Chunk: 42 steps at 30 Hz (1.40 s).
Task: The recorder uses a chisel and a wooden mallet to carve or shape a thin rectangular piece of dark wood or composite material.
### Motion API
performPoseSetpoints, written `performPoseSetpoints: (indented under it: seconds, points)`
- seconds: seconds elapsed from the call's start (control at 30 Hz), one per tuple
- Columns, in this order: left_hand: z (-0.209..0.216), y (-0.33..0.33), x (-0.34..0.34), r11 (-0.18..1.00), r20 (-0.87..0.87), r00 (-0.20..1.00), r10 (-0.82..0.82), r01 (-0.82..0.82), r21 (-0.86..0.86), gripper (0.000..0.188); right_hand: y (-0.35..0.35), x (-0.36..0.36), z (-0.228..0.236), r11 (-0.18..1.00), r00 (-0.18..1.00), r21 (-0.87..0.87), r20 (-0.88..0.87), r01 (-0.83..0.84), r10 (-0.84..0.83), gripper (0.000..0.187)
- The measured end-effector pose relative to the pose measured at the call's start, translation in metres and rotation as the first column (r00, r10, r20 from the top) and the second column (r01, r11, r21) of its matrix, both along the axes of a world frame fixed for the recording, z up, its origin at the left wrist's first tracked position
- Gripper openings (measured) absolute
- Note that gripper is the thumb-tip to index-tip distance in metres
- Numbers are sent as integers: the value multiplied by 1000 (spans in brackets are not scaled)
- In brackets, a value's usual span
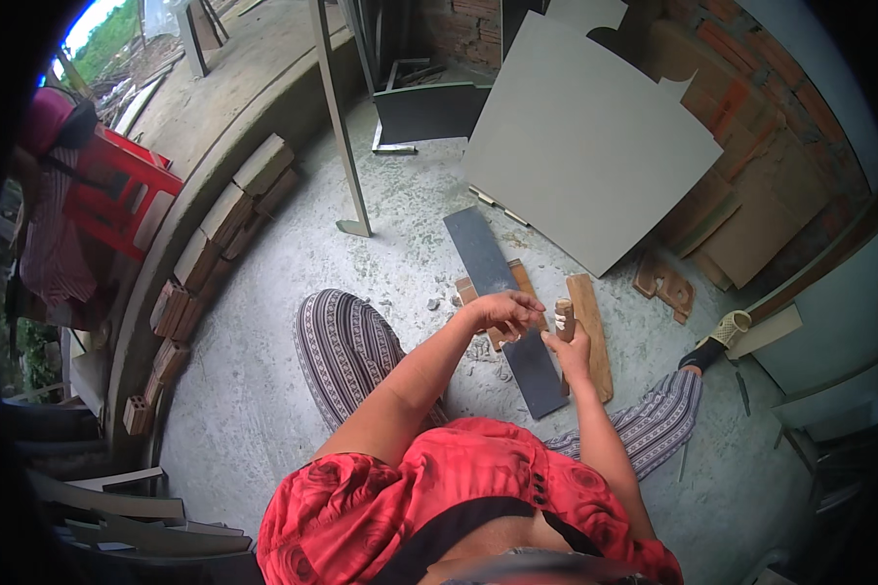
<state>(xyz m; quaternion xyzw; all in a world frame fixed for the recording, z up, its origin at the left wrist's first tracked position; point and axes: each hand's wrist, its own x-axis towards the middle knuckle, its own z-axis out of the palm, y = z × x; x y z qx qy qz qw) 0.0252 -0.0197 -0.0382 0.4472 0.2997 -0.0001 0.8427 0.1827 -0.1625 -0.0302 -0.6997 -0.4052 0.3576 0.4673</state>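
Note:
My right hand (571,353) is closed around a small brown wooden piece (564,314) with white patches along its left side. The piece stands roughly upright in the grip. Just left of it, my left hand (505,314) hangs with bent wrist and curled fingers, its fingertips close to the piece. Whatever those fingers may pinch is too small to make out. Both hands are over a long dark grey board (537,375) lying on the floor. A light wooden plank (589,341) lies to the right of the board, and another wood strip (523,280) shows partly beneath it.
A large pale panel (595,136) leans at the far right. A metal post (341,127) stands ahead. Bricks (215,219) line the left ledge, with a red plastic chair (127,185) beyond. A cut wooden piece (665,285) and grey crumbs lie on the concrete floor (254,390).

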Motion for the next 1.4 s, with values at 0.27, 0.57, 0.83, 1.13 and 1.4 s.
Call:
performPoseSetpoints:
  seconds: [0.27,0.57,0.83,1.13,1.4]
  points:
    - [30,-61,27,881,82,928,363,-371,295,29,-3,-20,-8,987,983,-27,91,-158,160,34]
    - [63,-70,15,826,8,910,414,-380,416,22,-7,-17,-8,958,970,152,33,-244,242,42]
    - [99,31,-44,649,-15,778,628,-513,562,20,-40,75,-41,878,802,-424,592,223,82,82]
    - [49,34,-20,564,-78,733,676,-447,695,22,-71,89,-68,530,869,-799,448,284,211,95]
    - [45,35,-14,451,-110,738,666,-280,848,31,-62,97,-79,504,811,-788,527,354,253,86]
